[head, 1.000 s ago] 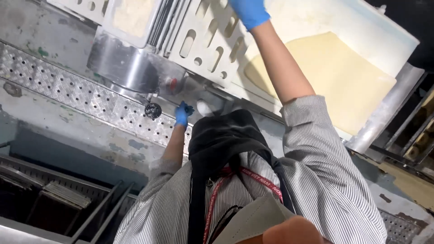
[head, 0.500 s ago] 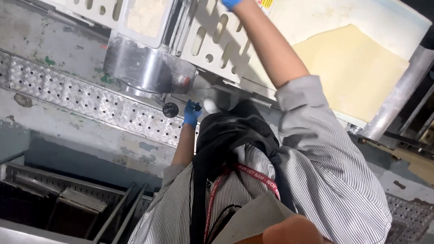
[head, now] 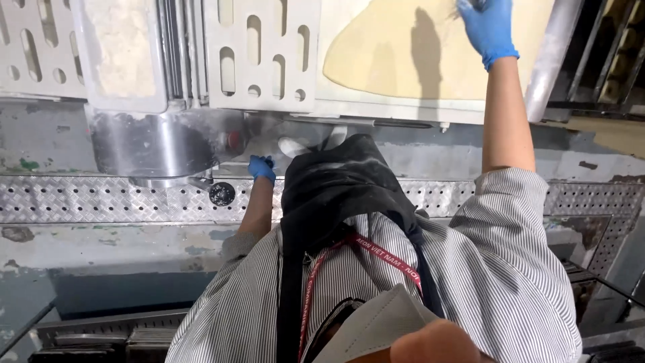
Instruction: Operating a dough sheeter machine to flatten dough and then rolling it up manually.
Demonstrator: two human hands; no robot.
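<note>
A pale yellow dough sheet (head: 396, 54) lies flat on the white belt (head: 403, 106) of a dough machine at the top. My right hand (head: 489, 27), in a blue glove, reaches up over the sheet's right part. Its fingers curl onto the dough at the frame's top edge. My left hand (head: 261, 167), also blue-gloved, is pressed against the shiny steel housing (head: 154, 144) below the belt, between a red button (head: 232, 140) and a black knob (head: 222, 193). Its grip is hidden. My striped shirt and black apron (head: 336, 195) fill the lower middle.
White slotted guard plates (head: 262, 47) cover the machine's rollers at the upper left. A floury belt section (head: 124, 47) lies beside them. A checker-plate metal step (head: 94, 200) runs along the machine's base. Dark metal racks (head: 605, 54) stand at the far right.
The view has swung so that the machine now runs level across the top. My right hand has come onto the dough sheet. My left hand has stayed at the steel housing.
</note>
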